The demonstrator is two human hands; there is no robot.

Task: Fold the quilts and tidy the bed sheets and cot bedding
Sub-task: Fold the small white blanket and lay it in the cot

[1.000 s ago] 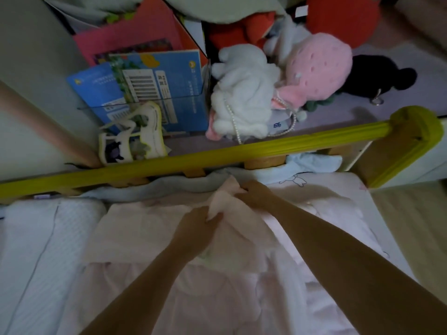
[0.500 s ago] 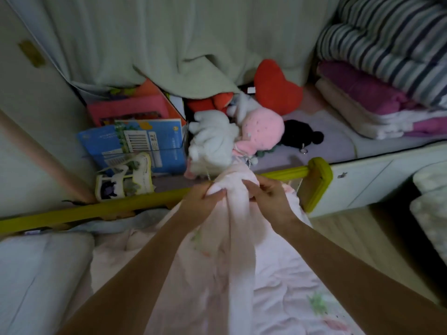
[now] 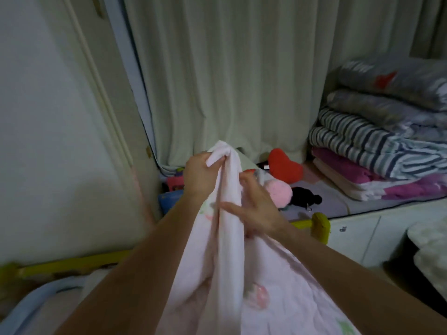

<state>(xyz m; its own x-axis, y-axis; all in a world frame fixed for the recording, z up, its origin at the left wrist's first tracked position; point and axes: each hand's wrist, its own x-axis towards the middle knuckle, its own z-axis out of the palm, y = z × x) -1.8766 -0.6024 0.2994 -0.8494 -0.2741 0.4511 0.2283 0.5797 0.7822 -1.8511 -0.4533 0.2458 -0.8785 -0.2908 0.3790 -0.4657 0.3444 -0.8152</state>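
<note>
Both my hands are up in front of me on the pink quilt: my left hand grips its top corner in a closed fist, and my right hand sits just below and beside it, thumb spread across the hanging fold, fingers loosely open against the cloth rather than clenched. From the head view, the quilt hangs down from that corner toward my body, its long axis running from the left fist down and back to the cot — so the left hand is at the high end and the right is nearer the free length I judge it must slide along to find the next corner. The cloth is thin, soft and crumpled, pale pink with faint strawberry prints, and it bunches into a narrow rope where I hold it. Beyond it runs the yellow cot rail; past that lie a red heart cushion and a pink plush strawberry, and at the right a stack of folded quilts — striped, grey, purple — already tidy, before a pale pleated curtain.
</note>
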